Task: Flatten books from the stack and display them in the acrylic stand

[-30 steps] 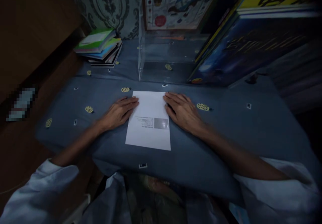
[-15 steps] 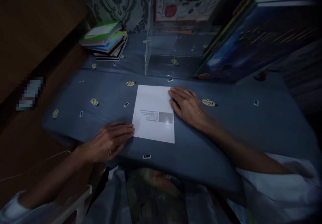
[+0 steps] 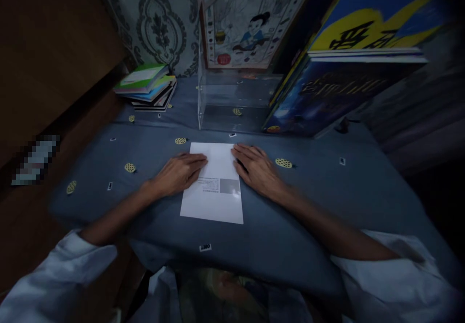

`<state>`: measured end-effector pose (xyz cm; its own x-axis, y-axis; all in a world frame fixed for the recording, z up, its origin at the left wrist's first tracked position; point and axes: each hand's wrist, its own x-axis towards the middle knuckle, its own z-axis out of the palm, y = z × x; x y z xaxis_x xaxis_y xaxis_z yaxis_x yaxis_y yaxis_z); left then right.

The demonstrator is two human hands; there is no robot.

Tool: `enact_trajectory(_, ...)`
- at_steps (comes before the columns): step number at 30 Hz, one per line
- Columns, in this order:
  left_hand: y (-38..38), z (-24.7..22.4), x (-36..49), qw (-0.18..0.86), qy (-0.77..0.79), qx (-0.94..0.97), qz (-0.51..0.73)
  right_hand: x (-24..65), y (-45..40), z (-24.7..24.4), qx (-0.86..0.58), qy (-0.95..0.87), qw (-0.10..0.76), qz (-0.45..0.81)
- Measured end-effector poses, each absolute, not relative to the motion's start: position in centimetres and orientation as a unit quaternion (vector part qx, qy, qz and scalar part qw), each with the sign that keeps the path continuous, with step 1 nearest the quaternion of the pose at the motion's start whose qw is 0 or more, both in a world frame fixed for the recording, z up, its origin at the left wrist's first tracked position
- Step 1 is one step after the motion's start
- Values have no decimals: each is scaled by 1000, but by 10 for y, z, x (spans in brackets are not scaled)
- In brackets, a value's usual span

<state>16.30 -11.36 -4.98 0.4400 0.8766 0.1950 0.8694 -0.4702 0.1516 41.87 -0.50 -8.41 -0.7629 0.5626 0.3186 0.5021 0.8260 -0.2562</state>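
A white sheet of paper (image 3: pixel 214 207) with a grey block and small lines of print lies flat on the blue tablecloth (image 3: pixel 174 236). Across its upper left part rests my left hand (image 3: pixel 179 170), fingers stretched out with their tips on the sheet. My right hand (image 3: pixel 256 168) lies at the sheet's upper right edge, its fingers extended and touching that edge. Neither hand grips anything. The sheet's left edge is partly hidden under my left hand.
A stack of books (image 3: pixel 147 88) sits at the back left. Behind the sheet stands a clear acrylic rack (image 3: pixel 232 100) with a picture-covered book (image 3: pixel 250 37) in it. Large blue books (image 3: pixel 327 90) stand upright at the right. A brown wooden panel (image 3: pixel 47 61) borders the left side.
My left hand has moved from the sheet's lower left edge up onto its upper left part. My right hand stays at the upper right edge. The view has tilted upward.
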Motion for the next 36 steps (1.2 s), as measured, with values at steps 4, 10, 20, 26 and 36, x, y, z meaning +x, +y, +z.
enact_trajectory(4, -80, -51, 170, 0, 535, 840, 91, 419, -4, -82, -284, -932, 201, 104)
enact_trajectory(10, -59, -62, 190, 21, 499, 859, 114, 429, 13, -82, -284, -893, 241, 253)
enact_trajectory(20, -71, -59, 216, 33, 423, 897, 126, 430, 18, -86, -285, -889, 250, 258)
enact_trajectory(26, -117, -53, 220, 88, 359, 923, 111, 426, 10, -82, -294, -903, 225, 216)
enact_trajectory(36, -175, -42, 228, 190, 315, 925, 92, 426, 4, -77, -294, -920, 197, 167)
